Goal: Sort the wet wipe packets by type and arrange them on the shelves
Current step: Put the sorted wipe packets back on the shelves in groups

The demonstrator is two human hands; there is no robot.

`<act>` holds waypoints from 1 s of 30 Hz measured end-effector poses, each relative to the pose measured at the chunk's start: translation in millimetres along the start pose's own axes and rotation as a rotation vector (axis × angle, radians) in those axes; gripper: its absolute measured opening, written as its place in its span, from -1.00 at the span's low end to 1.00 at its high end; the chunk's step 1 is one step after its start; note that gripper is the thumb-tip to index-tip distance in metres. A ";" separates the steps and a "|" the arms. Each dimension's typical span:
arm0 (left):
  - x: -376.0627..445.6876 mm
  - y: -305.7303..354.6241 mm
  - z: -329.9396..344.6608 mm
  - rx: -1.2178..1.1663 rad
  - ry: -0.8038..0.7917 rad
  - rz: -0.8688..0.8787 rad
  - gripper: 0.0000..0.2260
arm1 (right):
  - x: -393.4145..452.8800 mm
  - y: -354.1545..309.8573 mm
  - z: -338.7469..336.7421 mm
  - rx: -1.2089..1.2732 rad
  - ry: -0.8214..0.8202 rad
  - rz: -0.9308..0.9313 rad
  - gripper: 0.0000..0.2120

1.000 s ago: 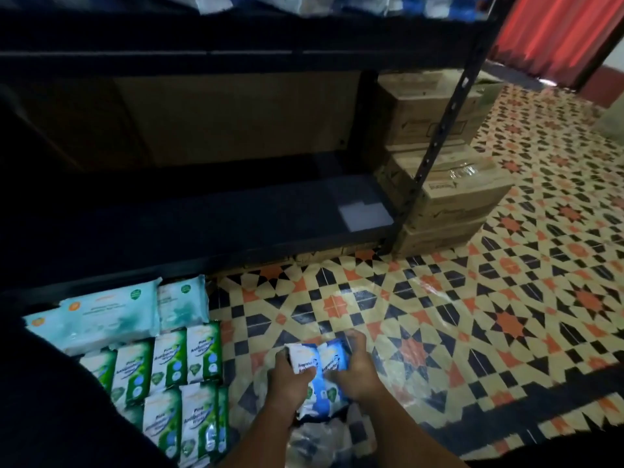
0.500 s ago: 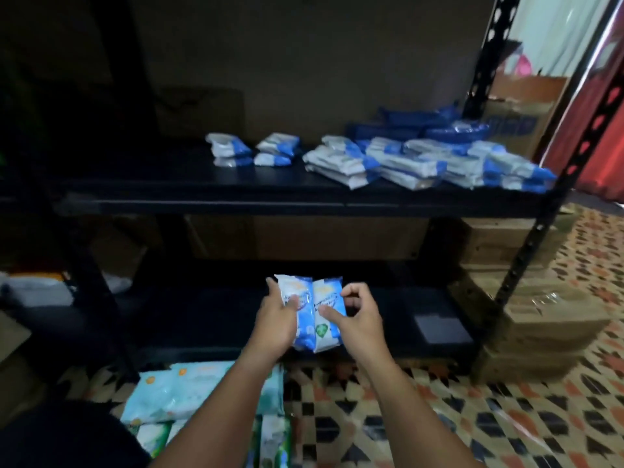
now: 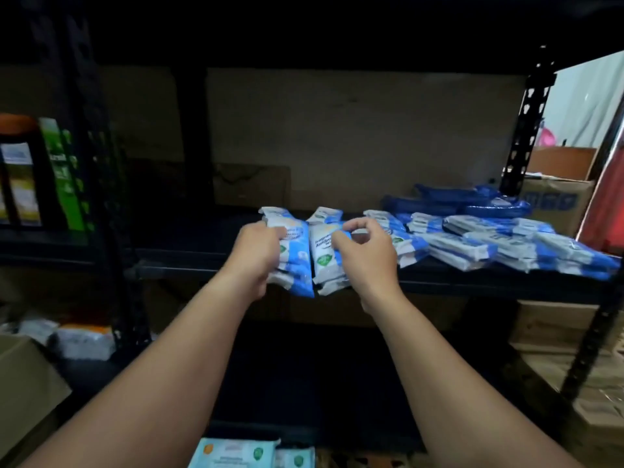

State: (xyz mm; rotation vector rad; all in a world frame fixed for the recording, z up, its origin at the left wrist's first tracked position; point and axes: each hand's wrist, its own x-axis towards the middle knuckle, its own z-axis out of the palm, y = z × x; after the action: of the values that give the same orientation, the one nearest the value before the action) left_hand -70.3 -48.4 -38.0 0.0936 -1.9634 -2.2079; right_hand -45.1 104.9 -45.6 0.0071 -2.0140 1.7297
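Observation:
Two small stacks of blue-and-white wet wipe packets are held side by side at the front edge of the black middle shelf (image 3: pixel 202 265). My left hand (image 3: pixel 258 256) grips the left stack (image 3: pixel 295 261). My right hand (image 3: pixel 366 256) pinches the right stack (image 3: pixel 324 261) at its top. Behind them on the shelf lie two small piles of like packets (image 3: pixel 324 214). A wide spread of blue-and-white packets (image 3: pixel 489 244) covers the shelf's right part, with dark blue packs (image 3: pixel 456 201) at the back.
Pale green wipe packets (image 3: pixel 236 454) lie on the floor at the bottom edge. Cartons (image 3: pixel 553 201) stand right of the black upright (image 3: pixel 526 130). On the left, a neighbouring shelf holds green boxes (image 3: pixel 62 173), with white packs (image 3: pixel 81 342) lower down.
Both hands have risen from the floor to the middle shelf with the blue-and-white packets. The packets now reach the shelf's front edge, and the view has lifted with them.

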 end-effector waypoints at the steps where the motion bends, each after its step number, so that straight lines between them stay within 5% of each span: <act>1: 2.9 9.8 -1.5 0.000 -0.002 -0.005 -0.88 | 4.1 -5.5 -0.1 0.022 0.011 0.001 -0.88; 5: 25.9 30.5 -0.5 -0.080 0.054 -0.003 -0.88 | 26.1 -19.7 7.8 0.044 0.036 -0.010 -0.89; 8: 45.9 19.3 7.1 -0.057 0.166 0.007 -0.56 | 40.8 -13.4 22.7 -0.033 -0.012 0.028 -0.84; 14: 55.5 -7.7 28.5 0.120 0.440 0.049 -0.82 | 43.1 8.7 26.8 -0.284 -0.095 0.007 -0.67; 20: 59.4 -15.1 21.3 0.037 0.533 0.082 -0.78 | 22.3 11.5 11.4 -0.407 -0.201 -0.118 -0.43; 24: 37.5 -21.8 12.1 0.307 0.424 0.359 -0.83 | 8.8 11.9 -3.3 -0.619 -0.307 -0.233 -0.43; 30: 21.6 -46.7 -26.8 1.051 -0.073 1.083 -0.68 | 8.5 13.9 -6.0 -0.781 -0.286 -0.321 -0.48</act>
State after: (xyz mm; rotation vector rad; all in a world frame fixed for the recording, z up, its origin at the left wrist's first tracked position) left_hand -91.4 -73.4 -85.9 -0.7161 -2.1657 -0.4603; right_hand -54.8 115.8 -54.9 0.3137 -2.5960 0.7056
